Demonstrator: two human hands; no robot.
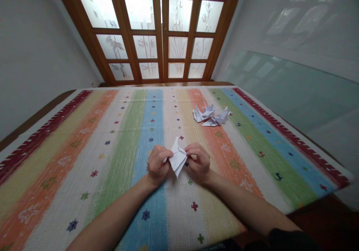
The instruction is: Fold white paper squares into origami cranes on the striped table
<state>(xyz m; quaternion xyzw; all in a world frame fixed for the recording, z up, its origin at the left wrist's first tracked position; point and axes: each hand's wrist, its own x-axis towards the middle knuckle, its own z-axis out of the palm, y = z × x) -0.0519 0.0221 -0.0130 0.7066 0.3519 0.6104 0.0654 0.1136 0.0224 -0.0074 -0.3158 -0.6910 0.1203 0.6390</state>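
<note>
Bare forearms (114, 215) reach across a striped cloth (129, 131) spread on the counter (63, 96). I have the left hand (159, 165) pinching one side of a folded white paper piece (177, 160) and the right hand (199, 163) pinching its other side, so it sits between them, over the cloth. Farther off to the right, I see folded paper cranes (215, 121) clustered together.
</note>
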